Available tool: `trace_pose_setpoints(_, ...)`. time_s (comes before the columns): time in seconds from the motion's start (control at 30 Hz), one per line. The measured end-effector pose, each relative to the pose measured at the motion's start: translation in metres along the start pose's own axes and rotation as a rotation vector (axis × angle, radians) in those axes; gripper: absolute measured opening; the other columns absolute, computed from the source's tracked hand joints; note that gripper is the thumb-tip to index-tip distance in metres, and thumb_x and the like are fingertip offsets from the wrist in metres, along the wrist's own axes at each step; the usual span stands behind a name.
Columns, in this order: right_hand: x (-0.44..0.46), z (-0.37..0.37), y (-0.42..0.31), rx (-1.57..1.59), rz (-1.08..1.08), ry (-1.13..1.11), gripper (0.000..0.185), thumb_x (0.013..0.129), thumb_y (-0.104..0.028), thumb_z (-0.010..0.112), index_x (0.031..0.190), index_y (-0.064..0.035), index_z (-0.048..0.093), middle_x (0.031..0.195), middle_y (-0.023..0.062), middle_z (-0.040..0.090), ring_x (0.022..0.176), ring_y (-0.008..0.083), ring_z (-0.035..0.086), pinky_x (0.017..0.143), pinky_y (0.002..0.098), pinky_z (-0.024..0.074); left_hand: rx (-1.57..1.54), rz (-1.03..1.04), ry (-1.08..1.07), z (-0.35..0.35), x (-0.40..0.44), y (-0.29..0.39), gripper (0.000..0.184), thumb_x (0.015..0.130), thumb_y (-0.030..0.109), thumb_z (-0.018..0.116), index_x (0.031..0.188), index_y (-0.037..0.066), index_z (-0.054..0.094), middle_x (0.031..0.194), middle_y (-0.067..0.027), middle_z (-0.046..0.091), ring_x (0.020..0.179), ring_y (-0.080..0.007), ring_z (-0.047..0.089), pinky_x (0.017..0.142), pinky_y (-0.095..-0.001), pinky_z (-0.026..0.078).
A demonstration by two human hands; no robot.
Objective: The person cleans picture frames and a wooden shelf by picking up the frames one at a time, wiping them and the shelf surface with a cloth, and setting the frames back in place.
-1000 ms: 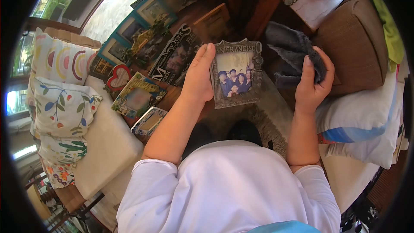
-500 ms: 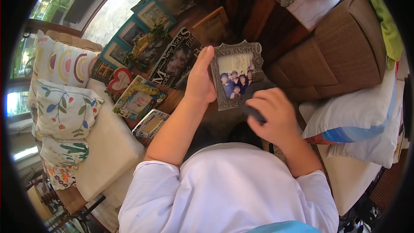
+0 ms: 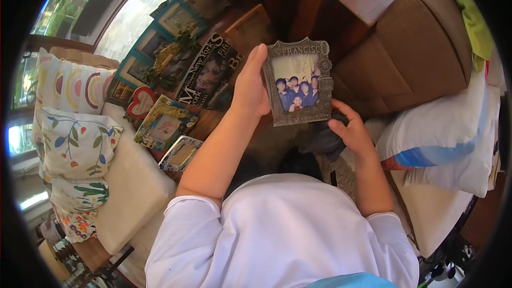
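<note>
With our left hand (image 3: pixel 250 86) we grip the frame (image 3: pixel 296 83) by its left edge, while our right hand (image 3: pixel 354 131), fingers curled, holds the cloth (image 3: pixel 326 142) near the frame's bottom right corner.

Dark-grey photo frame (image 3: pixel 301 118); charcoal cloth (image 3: pixel 327 140); rainbow-patterned pillow (image 3: pixel 76 86).

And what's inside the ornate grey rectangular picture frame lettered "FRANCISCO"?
The ornate grey frame holds a rectangular group photo of people in dark blue clothing against a pale background. Anything under its border or behind the photo is covered.
</note>
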State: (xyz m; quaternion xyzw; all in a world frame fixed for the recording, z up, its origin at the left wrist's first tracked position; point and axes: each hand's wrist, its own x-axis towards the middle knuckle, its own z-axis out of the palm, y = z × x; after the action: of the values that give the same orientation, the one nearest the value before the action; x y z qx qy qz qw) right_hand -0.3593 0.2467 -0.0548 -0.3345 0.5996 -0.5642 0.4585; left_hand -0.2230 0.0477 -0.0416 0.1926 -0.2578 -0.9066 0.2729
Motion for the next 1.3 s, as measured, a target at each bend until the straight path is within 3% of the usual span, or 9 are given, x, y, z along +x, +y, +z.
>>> trace_pose_setpoints(0.1,0.001,0.0,0.01,0.095,0.106,0.022,0.04,0.084,-0.017,0.067,0.117,0.0026,0.056,0.102,0.0049,0.062,0.094,0.0105,0.054,0.085,0.0243,0.0424,0.056,-0.001,0.067,0.0,0.002,-0.003,0.047,0.096,0.037,0.038,0.119,-0.003,0.047,0.116,-0.0181,0.055,0.106,-0.0278,0.055,0.092,-0.0404,0.043)
trace_pose_setpoints(0.17,0.003,-0.003,0.018,0.132,0.103,0.029,0.038,0.083,-0.016,0.067,0.116,0.0023,0.057,0.1,0.0044,0.063,0.094,0.0103,0.054,0.085,0.0246,0.0427,0.132,0.01,0.129,0.012,-0.005,0.001,0.031,0.095,0.031,0.046,0.109,0.004,0.052,0.105,-0.0076,0.06,0.093,-0.0186,0.058,0.083,-0.0308,0.047)
trace_pose_setpoints(0.27,0.002,-0.01,0.023,0.093,0.093,0.057,0.038,0.084,-0.016,0.067,0.116,0.0021,0.057,0.102,0.0047,0.062,0.094,0.0104,0.055,0.085,0.0248,0.0428,0.582,-0.015,0.253,0.013,-0.013,0.005,0.036,0.095,0.033,0.047,0.117,0.004,0.051,0.105,-0.006,0.06,0.092,-0.016,0.059,0.082,-0.0306,0.047)
trace_pose_setpoints(0.47,0.002,-0.018,0.023,0.241,0.193,0.061,0.036,0.084,-0.015,0.066,0.115,0.0011,0.058,0.104,0.0048,0.062,0.096,0.0109,0.055,0.086,0.0247,0.0424,0.735,-0.254,0.148,0.022,-0.024,0.017,0.039,0.096,0.036,0.044,0.127,0.012,0.044,0.11,-0.0047,0.058,0.096,-0.0181,0.059,0.085,-0.0349,0.046)
trace_pose_setpoints(0.87,0.011,-0.009,0.027,0.248,0.155,0.057,0.035,0.084,-0.014,0.066,0.114,0.0013,0.058,0.105,0.005,0.062,0.096,0.011,0.055,0.087,0.0248,0.0425,0.504,-0.285,0.098,0.01,-0.02,0.025,0.032,0.098,0.027,0.041,0.125,0.012,0.042,0.106,-0.0067,0.06,0.09,-0.0209,0.062,0.078,-0.0378,0.051)
trace_pose_setpoints(0.97,0.011,-0.009,0.025,0.187,0.201,0.046,0.042,0.082,-0.017,0.068,0.118,0.001,0.056,0.104,0.0045,0.062,0.097,0.0112,0.054,0.088,0.0262,0.042,0.556,-0.244,0.142,0.019,-0.025,0.03,0.029,0.098,0.027,0.041,0.122,0.011,0.045,0.103,-0.0064,0.061,0.087,-0.0201,0.063,0.075,-0.0368,0.052)
trace_pose_setpoints(1.07,0.008,-0.005,0.018,0.133,0.077,0.014,0.049,0.081,-0.021,0.07,0.123,-0.0021,0.054,0.102,0.0043,0.062,0.096,0.0106,0.054,0.089,0.0267,0.0409,0.542,-0.175,0.103,0.024,-0.037,0.049,0.031,0.096,0.031,0.044,0.119,0.011,0.047,0.101,-0.006,0.062,0.084,-0.0186,0.064,0.073,-0.0329,0.052)
trace_pose_setpoints(1.23,0.016,-0.001,0.013,0.119,0.107,-0.112,0.051,0.08,-0.021,0.071,0.126,-0.0082,0.053,0.096,0.0033,0.062,0.093,0.0093,0.054,0.088,0.0251,0.0395,0.5,0.171,0.118,0.027,-0.043,0.129,0.027,0.095,0.03,0.048,0.112,0.008,0.046,0.101,-0.0072,0.062,0.08,-0.0204,0.065,0.067,-0.036,0.055)
trace_pose_setpoints(1.3,0.022,0.001,0.02,0.107,0.125,-0.077,0.049,0.08,-0.02,0.071,0.125,-0.0094,0.055,0.094,0.003,0.062,0.093,0.0093,0.054,0.088,0.0245,0.0395,0.583,0.309,0.151,0.022,-0.03,0.159,0.029,0.096,0.029,0.046,0.115,0.008,0.044,0.103,-0.0078,0.061,0.088,-0.0214,0.064,0.074,-0.0376,0.053)
